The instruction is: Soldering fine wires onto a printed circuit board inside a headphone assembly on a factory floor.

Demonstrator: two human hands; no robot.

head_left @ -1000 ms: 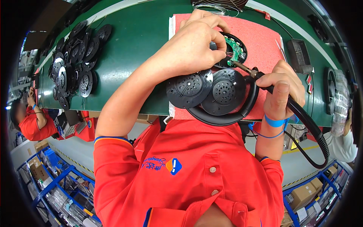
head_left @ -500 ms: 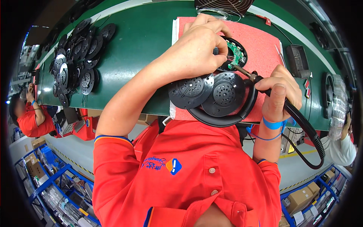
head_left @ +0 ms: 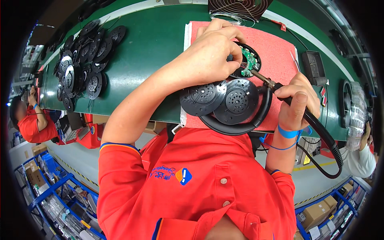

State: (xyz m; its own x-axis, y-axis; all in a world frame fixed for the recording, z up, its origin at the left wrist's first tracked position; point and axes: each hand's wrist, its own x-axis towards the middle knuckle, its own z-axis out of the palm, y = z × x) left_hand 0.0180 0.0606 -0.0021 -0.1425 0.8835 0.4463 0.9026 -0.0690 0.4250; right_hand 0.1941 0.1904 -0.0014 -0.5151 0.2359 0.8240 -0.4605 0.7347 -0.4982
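My right hand (head_left: 298, 96) is closed around the black handle of a soldering iron (head_left: 269, 82), whose metal tip touches or nearly touches a green circuit board (head_left: 251, 61). The board sits inside the round black earcup of a headphone. Over the earcup's left side my left hand (head_left: 218, 50) is pinched; thin wires show by its fingertips, but exactly what it grips is hidden. Two round black speaker plates (head_left: 237, 101) with perforated centres lie nearer me, overlapping the curved black headband (head_left: 262, 114). All of this rests on a pink foam mat (head_left: 276, 48).
A pile of black speaker plates (head_left: 86, 60) lies on the green table to the left. Right of the mat stand a dark tray (head_left: 314, 66) and clear stacked plastic trays (head_left: 357, 116). A fan with a wire grille (head_left: 240, 8) is at the back. Other people work at both sides.
The view has shifted slightly. My left fingers stay at the earcup, and the soldering iron's tip remains at the board's near edge, with my right hand turned a little.
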